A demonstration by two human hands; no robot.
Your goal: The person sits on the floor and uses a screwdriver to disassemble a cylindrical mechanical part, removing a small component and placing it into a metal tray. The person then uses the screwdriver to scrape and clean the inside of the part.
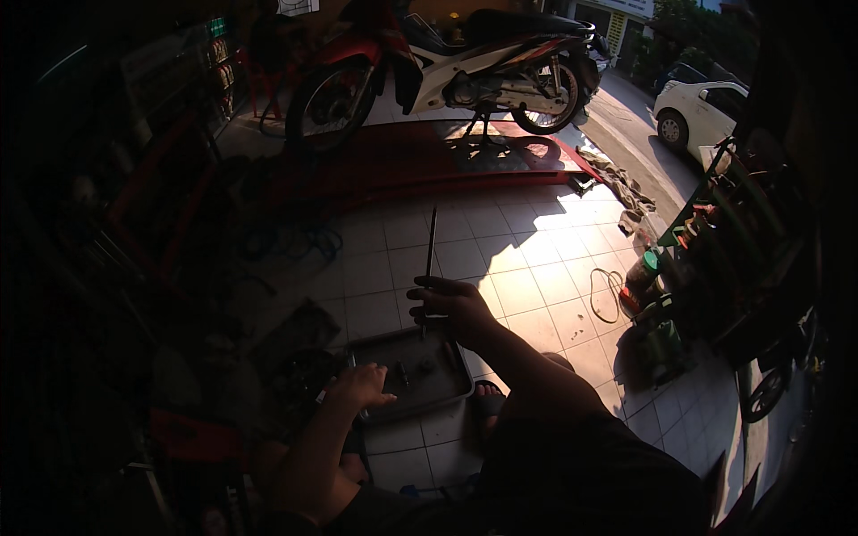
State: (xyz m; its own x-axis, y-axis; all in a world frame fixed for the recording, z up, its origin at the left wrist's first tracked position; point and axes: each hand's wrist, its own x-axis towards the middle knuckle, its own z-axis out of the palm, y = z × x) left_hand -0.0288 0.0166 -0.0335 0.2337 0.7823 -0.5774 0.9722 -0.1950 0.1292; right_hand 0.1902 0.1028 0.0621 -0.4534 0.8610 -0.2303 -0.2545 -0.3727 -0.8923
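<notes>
Head view: slim straight rod (pixel 432 243), seemingly dark

The bare right forearm (pixel 532 371) slants up and leftward from the lower right, ending in the bare right hand (pixel 454 308), whose fingers point left and curl in a grip. Lower and to the left, the bare left forearm (pixel 315 451) rises from the lower edge, leaning rightward. The bare left hand (pixel 359 386) has its back upward, thumb spread from loosely bent fingers.
</notes>
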